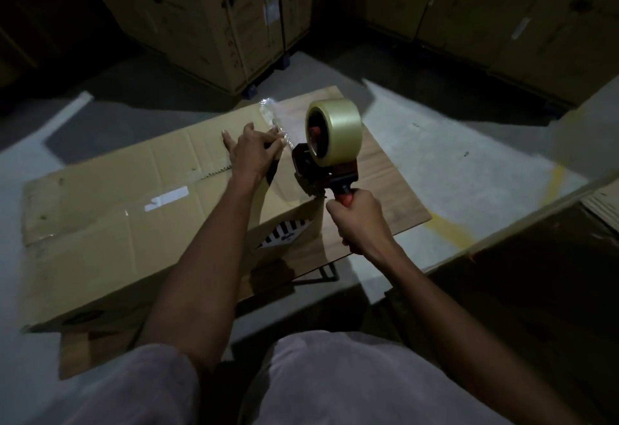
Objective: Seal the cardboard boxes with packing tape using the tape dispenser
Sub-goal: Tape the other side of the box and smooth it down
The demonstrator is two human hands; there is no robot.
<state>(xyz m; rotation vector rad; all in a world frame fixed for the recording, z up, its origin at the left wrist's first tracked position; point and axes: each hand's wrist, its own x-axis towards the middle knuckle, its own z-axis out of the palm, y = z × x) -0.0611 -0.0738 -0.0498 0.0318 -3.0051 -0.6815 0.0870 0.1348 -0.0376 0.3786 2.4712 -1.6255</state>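
Right hand [356, 215] grips the dispenser [321, 156] handle; left hand [253, 150] presses flat, fingers spread, on tape [278, 123] at the box [110, 223] top's far edge.

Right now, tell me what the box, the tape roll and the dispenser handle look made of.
Box: brown corrugated cardboard, matte, with fold creases and a jagged torn edge.
Tape roll: clear to yellowish plastic film, glossy; the strip pulled toward the left hand shines.
Dispenser handle: red, probably moulded plastic, held by the right hand; the dim light leaves its finish unclear.
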